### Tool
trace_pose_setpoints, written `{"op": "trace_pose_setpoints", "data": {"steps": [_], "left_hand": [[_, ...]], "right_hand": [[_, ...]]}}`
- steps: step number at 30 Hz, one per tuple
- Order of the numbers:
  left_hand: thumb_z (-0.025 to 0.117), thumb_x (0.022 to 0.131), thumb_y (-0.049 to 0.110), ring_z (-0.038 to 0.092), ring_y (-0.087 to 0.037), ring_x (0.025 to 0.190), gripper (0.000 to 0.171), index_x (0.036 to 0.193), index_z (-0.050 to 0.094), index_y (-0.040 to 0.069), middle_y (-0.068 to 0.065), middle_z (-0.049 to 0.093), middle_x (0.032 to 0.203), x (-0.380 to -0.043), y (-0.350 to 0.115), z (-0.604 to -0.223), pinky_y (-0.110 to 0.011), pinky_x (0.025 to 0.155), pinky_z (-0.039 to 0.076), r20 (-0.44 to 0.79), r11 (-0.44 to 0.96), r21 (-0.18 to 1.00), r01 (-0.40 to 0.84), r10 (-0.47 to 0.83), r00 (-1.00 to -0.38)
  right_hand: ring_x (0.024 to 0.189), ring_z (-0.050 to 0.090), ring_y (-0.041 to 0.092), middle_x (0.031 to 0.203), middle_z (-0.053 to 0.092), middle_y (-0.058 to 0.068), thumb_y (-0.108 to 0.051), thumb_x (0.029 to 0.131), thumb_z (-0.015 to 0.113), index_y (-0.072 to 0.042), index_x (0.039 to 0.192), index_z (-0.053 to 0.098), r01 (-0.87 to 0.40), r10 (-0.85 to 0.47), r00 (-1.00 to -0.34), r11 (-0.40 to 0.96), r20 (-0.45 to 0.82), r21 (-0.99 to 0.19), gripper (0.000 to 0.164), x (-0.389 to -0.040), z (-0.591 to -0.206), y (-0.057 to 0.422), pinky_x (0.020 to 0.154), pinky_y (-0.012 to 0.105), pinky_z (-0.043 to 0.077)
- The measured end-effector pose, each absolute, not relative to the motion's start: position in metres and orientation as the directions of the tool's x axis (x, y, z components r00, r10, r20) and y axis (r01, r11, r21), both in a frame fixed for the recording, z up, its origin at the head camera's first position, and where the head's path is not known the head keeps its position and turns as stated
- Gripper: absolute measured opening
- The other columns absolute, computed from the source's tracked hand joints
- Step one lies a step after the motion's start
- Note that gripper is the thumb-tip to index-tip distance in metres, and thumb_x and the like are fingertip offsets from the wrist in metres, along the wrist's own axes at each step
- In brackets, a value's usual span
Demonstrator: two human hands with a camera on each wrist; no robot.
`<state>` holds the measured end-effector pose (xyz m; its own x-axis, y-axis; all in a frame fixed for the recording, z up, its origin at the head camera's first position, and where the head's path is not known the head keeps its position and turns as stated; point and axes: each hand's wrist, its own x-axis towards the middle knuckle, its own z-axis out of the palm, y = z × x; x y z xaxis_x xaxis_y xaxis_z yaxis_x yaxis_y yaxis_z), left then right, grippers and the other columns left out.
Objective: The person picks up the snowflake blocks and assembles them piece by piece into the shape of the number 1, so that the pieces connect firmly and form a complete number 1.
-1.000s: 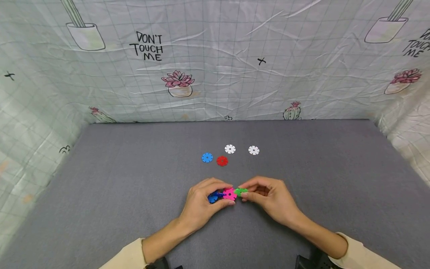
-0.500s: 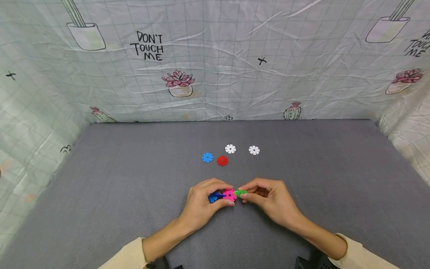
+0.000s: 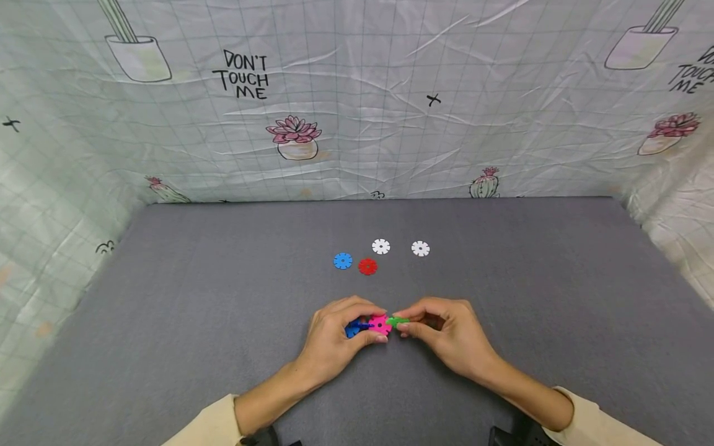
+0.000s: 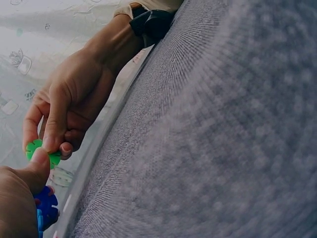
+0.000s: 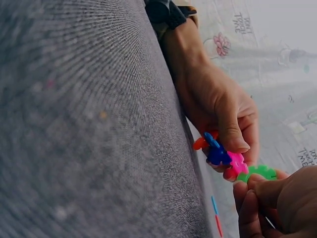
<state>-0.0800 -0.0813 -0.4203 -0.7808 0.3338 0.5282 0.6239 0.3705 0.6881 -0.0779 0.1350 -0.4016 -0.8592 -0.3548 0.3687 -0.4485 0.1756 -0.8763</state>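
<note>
Plain cream sleeves clothe both arms; the left sleeve [image 3: 203, 422] and right sleeve [image 3: 588, 416] match in colour. Each ends in a wide, loose cuff — the right one a little creased along its edge — and a stretch of bare forearm runs on to the bare left hand [image 3: 334, 329] and right hand [image 3: 460, 334]. Close by each cuff sits some black gear: a left wrist device [image 5: 161, 11], rounded and chunky, with a dark strap [image 5: 177, 20] beside it, and a right wrist device [image 4: 152, 24], just as dark — a bulky, smooth-looking body. The finer details of both are too dim to make out.
</note>
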Motion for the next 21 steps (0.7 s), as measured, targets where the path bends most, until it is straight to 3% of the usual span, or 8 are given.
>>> {"op": "trace_pose_setpoints", "data": {"steps": [15, 21], "left_hand": [[0.084, 0.069, 0.025, 0.062, -0.006, 0.086, 0.030, 0.096, 0.073, 0.017, 0.012, 0.068, 0.094, -0.0790, -0.0824, -0.4168, -0.028, 0.072, 0.048, 0.505, 0.424, 0.654, 0.626, 0.371, -0.779], [0.084, 0.069, 0.026, 0.062, -0.005, 0.087, 0.031, 0.096, 0.073, 0.017, 0.013, 0.068, 0.095, -0.0787, -0.0823, -0.4151, -0.027, 0.071, 0.046, 0.488, 0.442, 0.647, 0.621, 0.386, -0.783]], "right_hand": [[0.068, 0.069, 0.021, 0.088, 0.072, 0.005, 0.001, 0.081, 0.073, -0.005, 0.092, 0.073, -0.335, -0.410, -0.873, 0.107, 0.265, -0.936, 0.012, -0.0802, -0.4005, 0.1373, 0.059, 0.034, 0.056], [0.068, 0.068, 0.020, 0.085, 0.071, 0.005, 0.004, 0.080, 0.073, -0.003, 0.093, 0.073, -0.413, -0.412, -0.846, 0.106, 0.338, -0.905, 0.015, -0.0809, -0.3996, 0.1371, 0.058, 0.033, 0.056]]}}
